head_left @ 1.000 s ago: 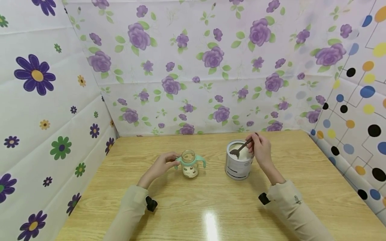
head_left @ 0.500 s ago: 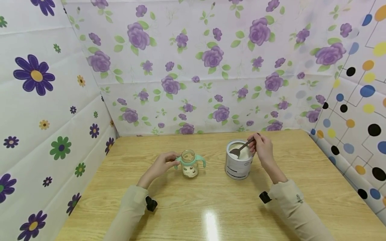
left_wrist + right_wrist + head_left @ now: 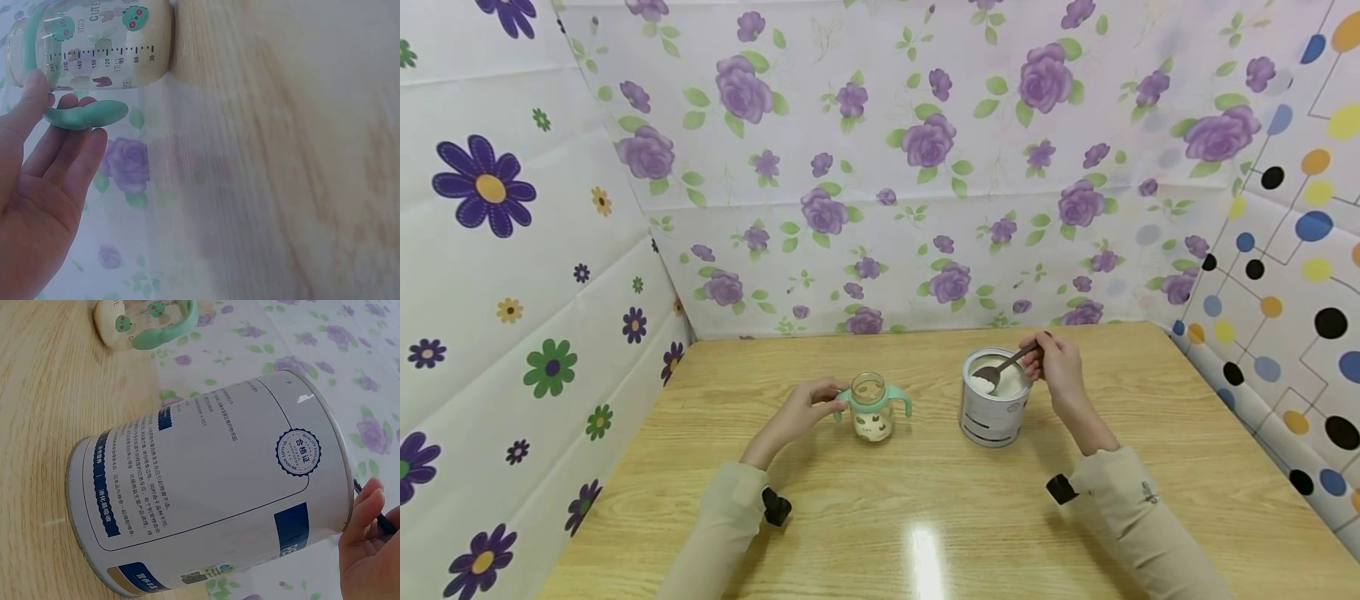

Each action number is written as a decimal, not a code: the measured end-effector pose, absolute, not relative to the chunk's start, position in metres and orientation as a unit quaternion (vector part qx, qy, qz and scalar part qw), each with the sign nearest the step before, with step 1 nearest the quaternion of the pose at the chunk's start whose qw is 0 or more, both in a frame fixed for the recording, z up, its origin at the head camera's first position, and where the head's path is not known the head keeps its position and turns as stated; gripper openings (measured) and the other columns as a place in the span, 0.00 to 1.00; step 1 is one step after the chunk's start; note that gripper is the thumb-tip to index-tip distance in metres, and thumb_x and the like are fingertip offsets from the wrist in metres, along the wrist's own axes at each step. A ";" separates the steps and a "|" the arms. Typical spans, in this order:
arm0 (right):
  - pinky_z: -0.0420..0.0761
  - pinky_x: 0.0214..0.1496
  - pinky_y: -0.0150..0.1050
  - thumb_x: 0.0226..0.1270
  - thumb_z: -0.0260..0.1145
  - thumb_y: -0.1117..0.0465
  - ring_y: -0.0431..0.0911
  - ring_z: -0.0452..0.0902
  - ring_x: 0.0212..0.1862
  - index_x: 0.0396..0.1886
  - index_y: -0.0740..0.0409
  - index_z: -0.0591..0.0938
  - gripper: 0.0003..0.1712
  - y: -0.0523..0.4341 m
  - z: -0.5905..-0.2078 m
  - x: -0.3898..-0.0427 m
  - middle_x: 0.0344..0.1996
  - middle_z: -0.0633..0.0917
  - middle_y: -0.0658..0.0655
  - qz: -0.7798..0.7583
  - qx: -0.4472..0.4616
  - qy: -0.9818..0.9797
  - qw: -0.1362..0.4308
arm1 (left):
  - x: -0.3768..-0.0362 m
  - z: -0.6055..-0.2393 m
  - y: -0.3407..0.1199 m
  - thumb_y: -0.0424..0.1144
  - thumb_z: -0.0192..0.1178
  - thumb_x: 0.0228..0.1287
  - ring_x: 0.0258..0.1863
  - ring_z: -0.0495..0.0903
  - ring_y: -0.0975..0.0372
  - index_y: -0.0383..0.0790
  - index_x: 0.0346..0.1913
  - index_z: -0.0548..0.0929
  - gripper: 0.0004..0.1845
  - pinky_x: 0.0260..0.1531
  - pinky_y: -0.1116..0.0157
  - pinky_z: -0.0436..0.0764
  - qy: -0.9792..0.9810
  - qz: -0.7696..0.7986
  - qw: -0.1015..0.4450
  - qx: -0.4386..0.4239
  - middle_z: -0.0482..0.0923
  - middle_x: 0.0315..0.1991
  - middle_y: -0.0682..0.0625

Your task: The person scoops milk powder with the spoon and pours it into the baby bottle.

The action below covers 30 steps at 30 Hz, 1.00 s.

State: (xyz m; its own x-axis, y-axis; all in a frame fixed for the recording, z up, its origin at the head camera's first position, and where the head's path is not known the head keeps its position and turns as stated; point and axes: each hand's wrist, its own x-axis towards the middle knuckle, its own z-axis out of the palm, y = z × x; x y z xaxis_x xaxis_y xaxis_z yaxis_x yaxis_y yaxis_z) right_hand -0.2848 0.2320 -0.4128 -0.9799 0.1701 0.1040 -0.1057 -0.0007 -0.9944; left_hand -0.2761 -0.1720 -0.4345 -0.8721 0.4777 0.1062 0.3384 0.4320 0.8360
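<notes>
Left hand (image 3: 801, 414) is pinching the mint-green plastic handle of the clear baby bottle (image 3: 872, 407), mid-desk (image 3: 880, 517); the bottle is printed with cartoon animals, "CUTE" and a 30–240 scale. Right hand (image 3: 1055, 369) is gripping a dark spoon (image 3: 997, 372), dipping into white powder in the cylindrical white-and-blue metal tin (image 3: 994, 399) beside it; round "QUALITY" seal, Chinese text.

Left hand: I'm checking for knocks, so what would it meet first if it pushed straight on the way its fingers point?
Probably the baby bottle. The left hand already holds its green handle between thumb and fingers, which point at the bottle's side, so nothing else lies between. Depth is hard to judge.
</notes>
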 end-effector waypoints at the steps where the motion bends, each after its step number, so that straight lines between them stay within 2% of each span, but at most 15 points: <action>1: 0.72 0.16 0.25 0.79 0.44 0.59 0.34 0.69 0.15 0.33 0.66 0.78 0.20 0.233 -0.413 -0.285 0.14 0.76 0.45 0.708 -0.022 -0.699 0.098 | -0.276 -0.435 -0.172 0.34 0.58 0.69 0.54 0.79 0.45 0.35 0.59 0.79 0.17 0.56 0.48 0.78 0.843 0.474 0.073 0.242 0.81 0.51 0.37; 6: 0.71 0.16 0.24 0.78 0.44 0.61 0.34 0.69 0.14 0.34 0.69 0.78 0.20 0.234 -0.415 -0.287 0.14 0.76 0.45 0.716 -0.020 -0.691 0.100 | -0.291 -0.456 -0.176 0.37 0.58 0.69 0.53 0.80 0.48 0.38 0.59 0.79 0.17 0.57 0.49 0.78 0.849 0.466 0.064 0.241 0.82 0.50 0.40; 11: 0.71 0.15 0.24 0.78 0.44 0.61 0.33 0.69 0.14 0.30 0.64 0.79 0.21 0.236 -0.416 -0.287 0.13 0.76 0.45 0.729 -0.019 -0.677 0.100 | -0.297 -0.465 -0.178 0.42 0.60 0.68 0.52 0.81 0.52 0.44 0.57 0.81 0.17 0.56 0.51 0.79 0.849 0.465 0.055 0.243 0.83 0.50 0.44; 18: 0.71 0.16 0.24 0.79 0.44 0.60 0.34 0.69 0.15 0.32 0.65 0.78 0.21 0.235 -0.414 -0.285 0.14 0.76 0.45 0.732 -0.022 -0.673 0.102 | -0.296 -0.465 -0.178 0.42 0.59 0.69 0.50 0.81 0.54 0.43 0.59 0.80 0.18 0.56 0.52 0.79 0.854 0.459 0.052 0.241 0.83 0.48 0.45; 26: 0.71 0.17 0.25 0.80 0.44 0.58 0.35 0.70 0.16 0.31 0.63 0.80 0.22 0.237 -0.410 -0.283 0.14 0.76 0.45 0.742 -0.019 -0.662 0.107 | -0.296 -0.465 -0.176 0.34 0.57 0.69 0.53 0.79 0.45 0.34 0.58 0.79 0.16 0.58 0.46 0.76 0.852 0.458 0.056 0.246 0.82 0.50 0.37; 30: 0.71 0.16 0.25 0.79 0.44 0.59 0.35 0.70 0.15 0.29 0.60 0.81 0.23 0.238 -0.411 -0.283 0.14 0.76 0.45 0.747 -0.021 -0.655 0.110 | -0.296 -0.465 -0.176 0.36 0.58 0.69 0.52 0.80 0.49 0.39 0.57 0.80 0.16 0.58 0.48 0.77 0.853 0.458 0.052 0.244 0.82 0.51 0.40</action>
